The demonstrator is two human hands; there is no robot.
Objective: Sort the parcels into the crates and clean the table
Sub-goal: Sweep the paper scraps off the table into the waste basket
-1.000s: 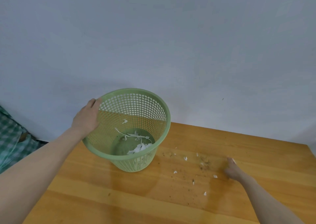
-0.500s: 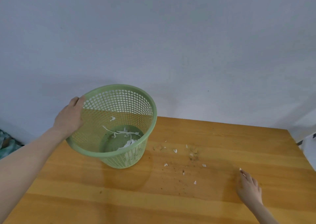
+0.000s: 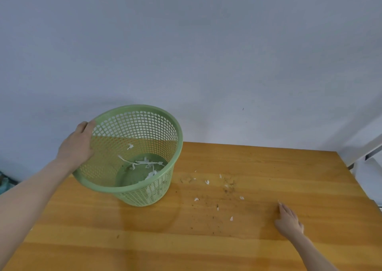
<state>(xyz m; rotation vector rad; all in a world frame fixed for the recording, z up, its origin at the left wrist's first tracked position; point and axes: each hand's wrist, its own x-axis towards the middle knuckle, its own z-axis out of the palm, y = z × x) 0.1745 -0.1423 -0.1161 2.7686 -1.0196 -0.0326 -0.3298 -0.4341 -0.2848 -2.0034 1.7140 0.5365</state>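
A green mesh waste basket (image 3: 165,190) stands tilted toward me on the wooden table (image 3: 289,167), with white paper shreds (image 3: 144,164) in its bottom. My left hand (image 3: 76,146) grips its near-left rim. Small white paper scraps (image 3: 207,181) and dark crumbs (image 3: 228,188) lie scattered on the table to the right of the basket. My right hand (image 3: 289,221) rests flat on the table with straight fingers, to the right of the scraps. No parcels or crates are in view.
A plain grey wall rises behind the table. The table's right edge (image 3: 355,188) runs diagonally close to my right hand. A bit of green checked cloth (image 3: 4,183) shows at the far left.
My right hand slid from the scraps back toward me and to the right along the table. The basket stays tilted in my left hand.
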